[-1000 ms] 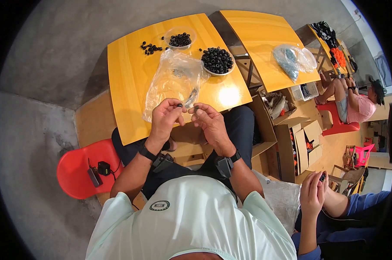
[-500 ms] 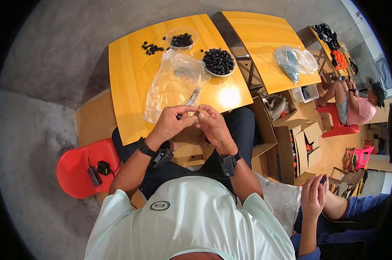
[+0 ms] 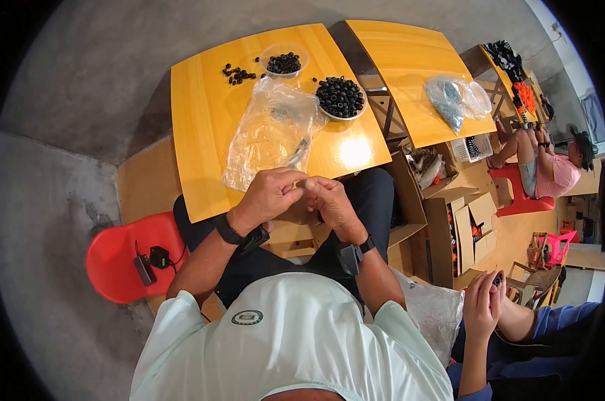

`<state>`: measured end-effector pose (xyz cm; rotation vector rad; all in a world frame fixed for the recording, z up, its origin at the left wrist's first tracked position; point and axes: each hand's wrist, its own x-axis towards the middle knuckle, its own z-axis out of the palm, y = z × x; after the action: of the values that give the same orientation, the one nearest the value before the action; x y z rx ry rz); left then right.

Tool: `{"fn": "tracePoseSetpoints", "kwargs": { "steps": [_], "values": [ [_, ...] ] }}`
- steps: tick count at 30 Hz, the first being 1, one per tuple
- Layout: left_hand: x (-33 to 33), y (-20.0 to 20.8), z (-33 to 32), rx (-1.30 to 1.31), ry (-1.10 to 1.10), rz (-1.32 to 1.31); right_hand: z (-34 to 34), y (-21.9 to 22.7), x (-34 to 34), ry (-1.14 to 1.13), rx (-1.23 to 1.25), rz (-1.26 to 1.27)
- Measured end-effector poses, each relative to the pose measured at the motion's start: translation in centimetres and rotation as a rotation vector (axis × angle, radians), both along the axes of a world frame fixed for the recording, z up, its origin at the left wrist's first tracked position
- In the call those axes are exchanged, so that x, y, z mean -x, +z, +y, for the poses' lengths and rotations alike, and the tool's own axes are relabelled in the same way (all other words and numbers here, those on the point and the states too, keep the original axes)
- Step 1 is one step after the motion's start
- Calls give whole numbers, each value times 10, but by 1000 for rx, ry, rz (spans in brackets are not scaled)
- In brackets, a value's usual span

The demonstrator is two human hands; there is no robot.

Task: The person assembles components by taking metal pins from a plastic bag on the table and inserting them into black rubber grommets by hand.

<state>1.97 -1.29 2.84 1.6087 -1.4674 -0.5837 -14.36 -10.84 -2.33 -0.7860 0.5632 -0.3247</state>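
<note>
Over the table's near edge, my left hand (image 3: 267, 195) and my right hand (image 3: 332, 202) meet fingertip to fingertip, both closed in a pinch. A small grey piece (image 3: 301, 184) shows between the fingertips, too small to name. A dark spot shows under the right fingers; what it is I cannot tell. Just beyond my hands lies a clear plastic bag (image 3: 259, 144) with a few small greyish bits inside. Farther back stand a white bowl (image 3: 348, 118) heaped with black ring-like parts (image 3: 340, 97) and a clear tub (image 3: 301, 52) of similar parts.
Loose black parts (image 3: 235, 75) lie beside the tub on the yellow table (image 3: 198, 120). A second table (image 3: 402, 53) bears a bag of bluish pieces (image 3: 444, 100). Cardboard boxes (image 3: 443, 230) stand at right, a red stool (image 3: 115, 257) at left. A co-worker's hand (image 3: 483, 304) is near my right.
My hands have dipped slightly toward me and the left has turned, its back now covering more. The black piece that showed at my left fingers is now out of sight there.
</note>
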Motion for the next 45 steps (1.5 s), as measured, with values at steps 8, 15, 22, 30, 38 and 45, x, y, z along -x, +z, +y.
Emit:
{"fn": "tracePoseSetpoints", "kwargs": {
  "steps": [8, 15, 22, 30, 38, 45],
  "values": [
    [3, -4, 0, 52, 0, 46, -4, 11, -3, 38, -65, -61],
    [1, -4, -1, -7, -12, 67, -6, 7, -2, 18, -21, -50],
    [2, -17, -4, -48, -50, 209, -4, -1, 17, 63, -127, -83],
    [-32, -22, 1, -195, 138, 1144, -56, 9, 122, -553, 129, 21],
    [-38, -44, -2, -104, 125, 1328, -94, -61, 201, -713, -1, 211],
    [-43, -52, -5, -130, 168, 1216, -112, -152, 250, -660, 151, 839]
  ]
}}
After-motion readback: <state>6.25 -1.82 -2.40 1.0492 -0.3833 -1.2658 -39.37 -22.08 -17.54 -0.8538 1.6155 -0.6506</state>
